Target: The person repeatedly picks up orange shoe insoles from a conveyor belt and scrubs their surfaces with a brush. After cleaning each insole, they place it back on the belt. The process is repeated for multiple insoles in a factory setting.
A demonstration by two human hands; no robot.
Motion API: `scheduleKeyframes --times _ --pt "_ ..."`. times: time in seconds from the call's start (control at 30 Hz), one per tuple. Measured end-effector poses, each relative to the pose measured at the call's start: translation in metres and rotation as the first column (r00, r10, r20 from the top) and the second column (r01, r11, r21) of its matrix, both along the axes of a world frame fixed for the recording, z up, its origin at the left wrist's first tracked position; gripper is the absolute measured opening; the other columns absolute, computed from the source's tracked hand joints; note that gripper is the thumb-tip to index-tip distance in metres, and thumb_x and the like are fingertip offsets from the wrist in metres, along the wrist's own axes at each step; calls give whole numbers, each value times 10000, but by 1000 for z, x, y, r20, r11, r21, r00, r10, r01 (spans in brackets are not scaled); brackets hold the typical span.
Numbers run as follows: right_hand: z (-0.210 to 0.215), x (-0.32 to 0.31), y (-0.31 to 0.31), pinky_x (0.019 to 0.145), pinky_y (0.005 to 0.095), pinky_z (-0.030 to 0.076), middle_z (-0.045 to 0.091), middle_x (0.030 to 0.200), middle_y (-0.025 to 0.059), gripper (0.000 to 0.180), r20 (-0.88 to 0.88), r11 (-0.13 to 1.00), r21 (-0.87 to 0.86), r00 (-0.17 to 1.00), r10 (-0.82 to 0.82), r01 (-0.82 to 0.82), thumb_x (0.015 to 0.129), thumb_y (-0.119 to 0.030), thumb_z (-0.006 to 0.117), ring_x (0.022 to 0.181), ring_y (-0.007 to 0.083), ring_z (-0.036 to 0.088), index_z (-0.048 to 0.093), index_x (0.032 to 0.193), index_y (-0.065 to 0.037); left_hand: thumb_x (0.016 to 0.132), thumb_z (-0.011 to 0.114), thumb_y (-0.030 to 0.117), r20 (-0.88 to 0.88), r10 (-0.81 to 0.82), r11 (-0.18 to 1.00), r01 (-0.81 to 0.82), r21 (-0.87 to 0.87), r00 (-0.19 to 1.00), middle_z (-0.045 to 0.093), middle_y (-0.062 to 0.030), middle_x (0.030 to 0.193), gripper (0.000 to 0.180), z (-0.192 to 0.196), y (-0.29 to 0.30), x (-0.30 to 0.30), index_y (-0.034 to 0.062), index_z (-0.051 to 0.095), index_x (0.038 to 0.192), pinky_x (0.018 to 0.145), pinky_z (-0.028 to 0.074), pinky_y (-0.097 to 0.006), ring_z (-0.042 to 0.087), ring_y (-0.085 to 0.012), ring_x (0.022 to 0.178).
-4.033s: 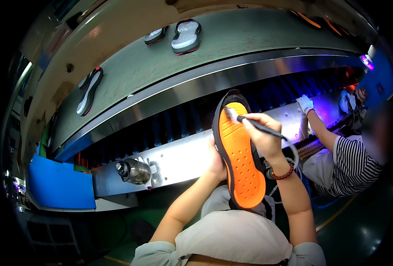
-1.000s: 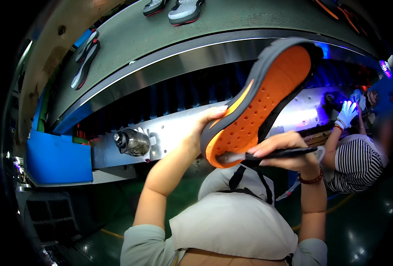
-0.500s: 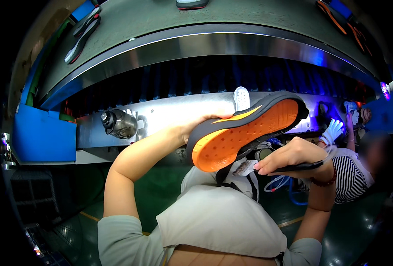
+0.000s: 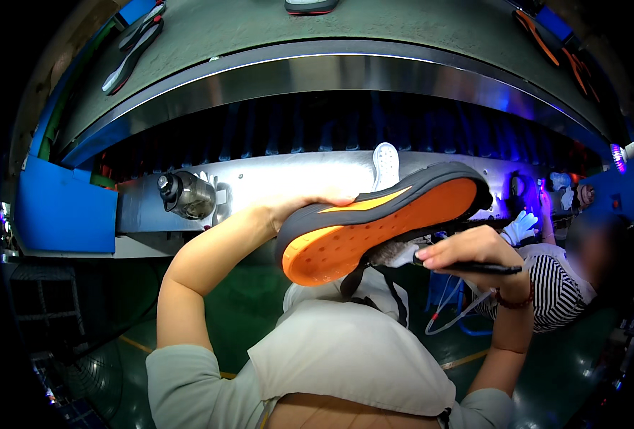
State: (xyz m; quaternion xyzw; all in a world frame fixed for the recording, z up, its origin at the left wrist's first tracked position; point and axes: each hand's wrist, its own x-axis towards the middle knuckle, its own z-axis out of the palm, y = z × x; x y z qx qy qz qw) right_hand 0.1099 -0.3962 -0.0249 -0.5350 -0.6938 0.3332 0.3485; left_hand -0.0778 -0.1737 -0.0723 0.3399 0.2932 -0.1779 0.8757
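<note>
While the left hand [image 4: 308, 202] clamps a sole [image 4: 381, 233] — orange (dimpled), black-rimmed — the right hand [image 4: 476, 249] pinches a brush [image 4: 403, 254].

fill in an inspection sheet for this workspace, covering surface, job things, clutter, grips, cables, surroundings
Surface: metal ledge, brightly lit, in front of a green belt
Job's things: orange-and-black sole, held tilted; brush by its lower edge, contact unclear
Clutter: dark bottle toward the ledge's left end; small white sole-shaped piece beyond the held sole
Grips: left grip closed on the sole's upper edge; right grip closed on the brush handle
Cables: pale tubing looped beside the right forearm; ends unclear
Surroundings: grey-and-white soles on the belt at left; co-worker in a striped top at right
</note>
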Motion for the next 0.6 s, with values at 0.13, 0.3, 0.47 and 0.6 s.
scheduleKeyframes --times 0.13,0.3,0.47,0.6 --pt "5 4 -7 700 273 509 645 925 126 172 -14 1000 27 1000 8 -7 677 4 673 823 212 639 639 845 -20 707 658 160 -154 235 957 -256 -138 960 630 -141 952 377 -1 0 -13 -3 579 1037 765 509 -325 631 -225 807" --pt "-20 6 -17 734 274 495 645 937 122 187 -109 986 69 983 -146 154 683 21 667 840 201 637 642 864 -19 726 623 205 -14 169 973 -169 -159 986 626 -155 973 377 -17 13 -19 -8 585 1034 773 506 -333 632 -236 838" --pt "-14 11 -20 730 269 488 649 929 112 169 -98 979 83 979 -179 187 684 19 665 815 201 635 643 846 -22 722 651 215 -4 232 953 -228 -198 973 613 -150 985 379 -37 23 -35 16 574 1035 779 501 -335 620 -238 824" --pt "-21 14 -22 720 266 483 654 912 100 173 -19 967 108 973 -229 230 676 1 680 815 199 629 642 844 -18 722 646 220 16 224 955 -217 -203 974 609 -151 994 383 -42 29 -37 17 571 1039 784 498 -340 618 -241 832"
